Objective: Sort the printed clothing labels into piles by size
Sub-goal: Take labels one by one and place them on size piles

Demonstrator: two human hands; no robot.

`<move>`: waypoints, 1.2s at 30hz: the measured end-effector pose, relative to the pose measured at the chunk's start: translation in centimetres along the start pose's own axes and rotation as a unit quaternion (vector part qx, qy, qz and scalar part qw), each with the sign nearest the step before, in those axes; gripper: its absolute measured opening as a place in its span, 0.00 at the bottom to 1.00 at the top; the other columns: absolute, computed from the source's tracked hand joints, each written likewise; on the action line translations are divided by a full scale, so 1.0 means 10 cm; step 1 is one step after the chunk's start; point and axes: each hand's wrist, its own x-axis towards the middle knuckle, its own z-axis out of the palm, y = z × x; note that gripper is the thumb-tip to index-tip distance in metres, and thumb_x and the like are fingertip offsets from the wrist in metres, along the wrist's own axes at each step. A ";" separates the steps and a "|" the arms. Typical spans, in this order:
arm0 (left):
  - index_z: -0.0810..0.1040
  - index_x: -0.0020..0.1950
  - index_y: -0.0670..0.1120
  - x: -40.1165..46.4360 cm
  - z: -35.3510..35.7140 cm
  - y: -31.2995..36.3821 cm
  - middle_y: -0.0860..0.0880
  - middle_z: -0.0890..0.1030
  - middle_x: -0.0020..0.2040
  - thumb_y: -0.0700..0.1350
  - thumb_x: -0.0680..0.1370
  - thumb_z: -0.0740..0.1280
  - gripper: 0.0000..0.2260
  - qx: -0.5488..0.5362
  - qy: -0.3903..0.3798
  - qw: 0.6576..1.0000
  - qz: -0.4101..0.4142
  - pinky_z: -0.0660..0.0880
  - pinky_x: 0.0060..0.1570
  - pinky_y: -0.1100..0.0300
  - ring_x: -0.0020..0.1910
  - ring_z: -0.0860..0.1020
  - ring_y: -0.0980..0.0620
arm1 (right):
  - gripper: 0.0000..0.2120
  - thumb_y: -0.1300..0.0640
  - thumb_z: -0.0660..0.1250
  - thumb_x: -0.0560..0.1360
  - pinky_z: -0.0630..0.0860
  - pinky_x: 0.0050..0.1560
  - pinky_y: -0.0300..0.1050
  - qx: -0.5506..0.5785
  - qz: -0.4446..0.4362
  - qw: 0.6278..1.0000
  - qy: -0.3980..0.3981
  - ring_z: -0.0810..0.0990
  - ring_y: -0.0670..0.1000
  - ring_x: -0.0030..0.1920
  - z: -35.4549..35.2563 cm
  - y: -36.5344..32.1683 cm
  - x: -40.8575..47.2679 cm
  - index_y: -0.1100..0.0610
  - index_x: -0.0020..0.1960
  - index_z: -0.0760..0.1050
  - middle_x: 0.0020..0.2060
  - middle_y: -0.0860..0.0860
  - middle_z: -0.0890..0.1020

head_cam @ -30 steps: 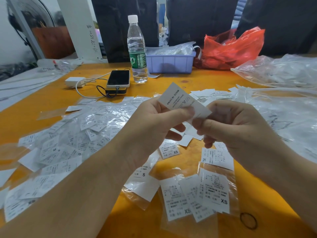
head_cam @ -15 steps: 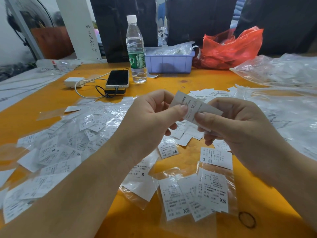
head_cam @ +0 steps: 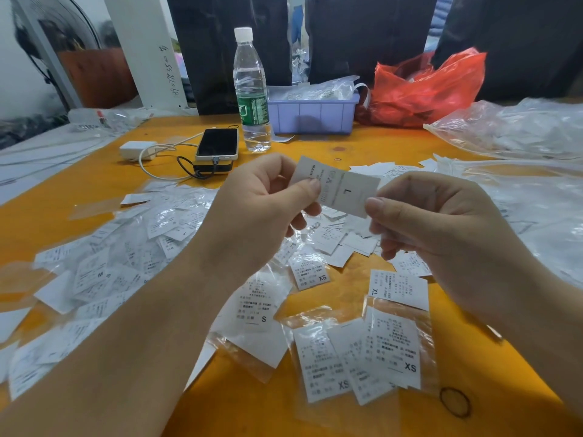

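Both hands hold one white label (head_cam: 342,188) above the orange table (head_cam: 94,184); a printed "L" faces me. My left hand (head_cam: 265,206) pinches its left end between thumb and fingers, and my right hand (head_cam: 435,228) pinches its right edge. Below lie sorted labels: an XS group in clear sleeves (head_cam: 362,354), an S label (head_cam: 255,310), a single XS label (head_cam: 310,272) and an XL label (head_cam: 399,288). A large unsorted heap of labels (head_cam: 120,257) spreads to the left, under my left forearm.
A water bottle (head_cam: 250,89), a phone on a power bank (head_cam: 217,143) with a white charger (head_cam: 137,149), a lilac bin (head_cam: 312,113) and a red bag (head_cam: 426,86) stand at the back. Clear plastic bags (head_cam: 520,137) fill the right. A rubber band (head_cam: 454,402) lies near front right.
The label has turned in my hands from tilted and edge-on to flat, so its "L" side now faces me. Both hands have kept their pinch on it.
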 end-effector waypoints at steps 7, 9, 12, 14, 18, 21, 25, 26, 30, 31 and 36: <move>0.79 0.48 0.48 0.04 -0.06 -0.04 0.52 0.82 0.33 0.41 0.80 0.66 0.04 0.001 0.064 0.998 0.010 0.73 0.30 0.66 0.30 0.76 0.58 | 0.08 0.54 0.71 0.67 0.75 0.30 0.41 0.033 0.015 0.999 0.021 0.76 0.51 0.28 -0.02 -0.02 0.01 0.59 0.36 0.79 0.28 0.53 0.79; 0.79 0.48 0.47 0.05 -0.07 -0.04 0.52 0.82 0.33 0.41 0.80 0.66 0.04 -0.008 0.072 0.997 0.013 0.72 0.29 0.66 0.29 0.75 0.58 | 0.09 0.54 0.71 0.67 0.74 0.29 0.40 0.044 0.023 0.998 0.024 0.75 0.51 0.28 -0.02 -0.02 0.01 0.59 0.35 0.78 0.27 0.53 0.79; 0.79 0.48 0.47 0.04 -0.05 -0.03 0.52 0.82 0.33 0.41 0.80 0.66 0.03 -0.026 0.066 0.997 0.016 0.73 0.29 0.66 0.29 0.75 0.58 | 0.10 0.51 0.71 0.66 0.74 0.28 0.40 0.053 0.027 0.998 0.025 0.75 0.50 0.28 -0.02 -0.03 0.01 0.57 0.32 0.78 0.27 0.53 0.78; 0.79 0.48 0.47 0.03 -0.04 -0.01 0.52 0.82 0.33 0.41 0.80 0.66 0.03 -0.042 0.059 0.997 0.017 0.73 0.29 0.66 0.29 0.75 0.57 | 0.10 0.50 0.71 0.66 0.74 0.28 0.40 0.056 0.028 0.998 0.022 0.75 0.50 0.27 -0.02 -0.03 0.01 0.56 0.32 0.79 0.27 0.53 0.78; 0.79 0.48 0.47 0.02 -0.03 0.01 0.51 0.82 0.34 0.41 0.80 0.65 0.04 -0.081 0.049 0.995 0.013 0.73 0.30 0.65 0.29 0.75 0.57 | 0.10 0.48 0.72 0.65 0.74 0.29 0.40 0.057 0.038 0.998 0.012 0.75 0.50 0.29 -0.03 -0.01 0.02 0.55 0.32 0.80 0.28 0.52 0.78; 0.79 0.48 0.47 0.02 -0.02 0.01 0.51 0.82 0.34 0.41 0.80 0.65 0.04 -0.092 0.052 0.994 0.006 0.74 0.29 0.64 0.29 0.75 0.56 | 0.10 0.48 0.72 0.65 0.74 0.29 0.41 0.069 0.047 0.997 0.004 0.75 0.50 0.29 -0.03 0.00 0.02 0.55 0.33 0.80 0.28 0.53 0.78; 0.79 0.49 0.47 0.03 -0.03 0.01 0.51 0.82 0.34 0.41 0.80 0.65 0.04 -0.093 0.075 0.993 0.007 0.74 0.29 0.63 0.30 0.76 0.56 | 0.10 0.49 0.72 0.65 0.74 0.29 0.41 0.086 0.050 0.995 -0.012 0.75 0.50 0.28 -0.02 0.01 0.01 0.56 0.33 0.79 0.28 0.53 0.78; 0.78 0.49 0.47 0.03 -0.03 0.01 0.51 0.82 0.34 0.41 0.80 0.65 0.04 -0.095 0.081 0.992 0.007 0.74 0.29 0.63 0.30 0.76 0.56 | 0.10 0.49 0.72 0.65 0.74 0.29 0.41 0.091 0.051 0.994 -0.015 0.74 0.50 0.27 -0.02 0.00 0.01 0.56 0.33 0.79 0.28 0.53 0.78; 0.78 0.50 0.45 0.01 0.01 0.02 0.52 0.82 0.34 0.40 0.80 0.64 0.03 -0.110 0.074 0.991 0.000 0.74 0.29 0.63 0.29 0.76 0.56 | 0.10 0.49 0.72 0.65 0.74 0.28 0.41 0.103 0.055 0.993 -0.024 0.74 0.50 0.27 -0.02 0.00 0.01 0.56 0.33 0.79 0.27 0.53 0.77; 0.78 0.50 0.45 0.00 0.02 0.02 0.51 0.82 0.34 0.40 0.80 0.64 0.03 -0.115 0.068 0.991 -0.001 0.75 0.29 0.63 0.29 0.76 0.56 | 0.10 0.49 0.72 0.65 0.74 0.28 0.41 0.105 0.056 0.993 -0.024 0.74 0.50 0.27 -0.02 0.00 0.01 0.55 0.32 0.79 0.27 0.53 0.77; 0.77 0.53 0.44 -0.02 0.06 0.06 0.51 0.82 0.35 0.39 0.80 0.65 0.04 -0.130 0.048 0.990 -0.003 0.76 0.29 0.62 0.30 0.77 0.56 | 0.09 0.50 0.71 0.66 0.74 0.29 0.41 0.103 0.052 0.993 -0.023 0.74 0.50 0.27 -0.03 0.01 0.02 0.54 0.32 0.79 0.28 0.52 0.78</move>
